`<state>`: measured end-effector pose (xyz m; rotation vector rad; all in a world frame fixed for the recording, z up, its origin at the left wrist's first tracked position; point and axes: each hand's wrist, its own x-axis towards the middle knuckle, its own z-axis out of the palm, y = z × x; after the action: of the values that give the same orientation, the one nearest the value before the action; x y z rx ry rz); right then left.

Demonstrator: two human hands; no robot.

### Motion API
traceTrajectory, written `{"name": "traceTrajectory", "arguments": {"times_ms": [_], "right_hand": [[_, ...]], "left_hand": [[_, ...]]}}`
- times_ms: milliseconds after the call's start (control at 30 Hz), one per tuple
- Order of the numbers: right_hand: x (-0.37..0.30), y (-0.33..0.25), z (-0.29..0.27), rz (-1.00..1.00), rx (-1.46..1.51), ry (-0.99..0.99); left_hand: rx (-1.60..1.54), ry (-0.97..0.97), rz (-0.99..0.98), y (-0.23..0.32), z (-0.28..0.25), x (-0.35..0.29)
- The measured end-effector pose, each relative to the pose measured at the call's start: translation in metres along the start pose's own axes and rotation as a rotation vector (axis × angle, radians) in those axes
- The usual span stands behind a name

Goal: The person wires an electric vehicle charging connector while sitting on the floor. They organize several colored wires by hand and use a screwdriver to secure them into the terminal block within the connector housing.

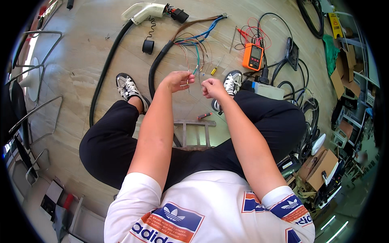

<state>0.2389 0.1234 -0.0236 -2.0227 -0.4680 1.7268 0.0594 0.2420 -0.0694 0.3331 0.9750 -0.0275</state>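
I sit on a low wooden stool (194, 133) with both arms stretched out in front. My left hand (177, 80) pinches a thin wire (195, 69) that comes from the fanned-out bundle of coloured wires (198, 40) at the end of a thick black cable (156, 65). My right hand (212, 87) is closed into a fist around another thin wire end, just right of the left hand. The two hands are a few centimetres apart above the floor, between my shoes.
An orange multimeter (253, 56) with red and black leads lies to the right. A white charging plug (144, 11) on a long black hose (103, 73) lies ahead. A yellow-handled screwdriver (214, 69) and a small red tool (204, 116) rest on the floor. Cardboard boxes (322, 166) crowd the right side, metal chair frames (36, 101) the left.
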Motion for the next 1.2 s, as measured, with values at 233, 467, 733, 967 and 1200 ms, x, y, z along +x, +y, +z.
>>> {"name": "traceTrajectory", "arguments": {"times_ms": [233,467,733,967,1200], "right_hand": [[0.016,0.023,0.031,0.094,0.285,-0.120],[0.026,0.022,0.038,0.118,0.294,-0.182],[0.099,0.030,0.042,0.022,-0.040,0.011],[0.153,-0.025,0.069,-0.102,-0.035,0.139],[0.194,-0.033,0.058,-0.246,-0.214,0.350]], "left_hand": [[0.051,-0.037,-0.046,-0.016,-0.008,0.012],[0.172,0.050,0.006,-0.032,-0.018,0.029],[0.334,0.174,0.064,-0.050,-0.020,0.037],[0.305,0.036,0.053,-0.045,-0.018,0.044],[0.451,-0.044,-0.050,-0.020,-0.026,0.055]]}}
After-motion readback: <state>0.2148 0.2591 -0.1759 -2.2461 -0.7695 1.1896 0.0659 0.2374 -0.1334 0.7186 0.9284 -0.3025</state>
